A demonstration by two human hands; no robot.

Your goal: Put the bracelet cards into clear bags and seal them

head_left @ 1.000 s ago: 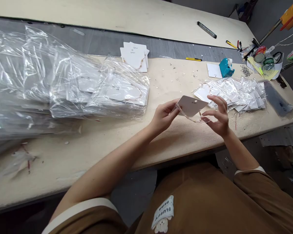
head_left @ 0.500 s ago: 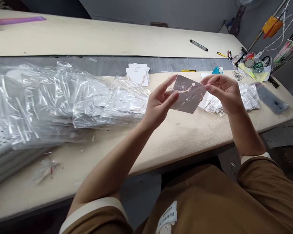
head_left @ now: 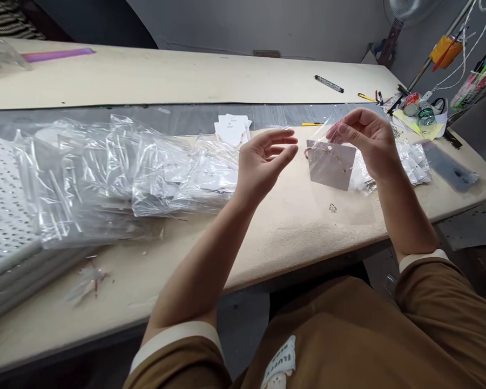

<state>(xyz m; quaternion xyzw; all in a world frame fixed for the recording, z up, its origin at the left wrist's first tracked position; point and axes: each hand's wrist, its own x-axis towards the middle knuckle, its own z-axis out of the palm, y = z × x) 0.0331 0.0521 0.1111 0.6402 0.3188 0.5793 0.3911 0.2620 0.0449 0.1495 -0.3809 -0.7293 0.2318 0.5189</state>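
My right hand (head_left: 368, 138) pinches the pink-edged top of a clear plastic bag (head_left: 350, 208), which hangs over the bench and has a small recycling mark low on it. Inside the bag, or right behind its film, is a grey card (head_left: 330, 175) with a small hole. A beaded bracelet (head_left: 324, 150) with gold-coloured beads lies across that card. My left hand (head_left: 265, 165) is to the left of the bag, apart from it, its fingers slightly curled and spread with nothing in them.
A large heap of clear bags (head_left: 101, 178) covers the bench's left side. White cards (head_left: 231, 129) lie behind it. More bagged cards (head_left: 411, 162) sit beyond my right hand. A black marker (head_left: 329, 84), a yellow cutter (head_left: 312, 124) and a bottle (head_left: 426, 113) are farther back.
My left hand has let go of the card and drawn back to the left. The card now hangs lower with the bag, held by my right hand alone. The view has shifted slightly.
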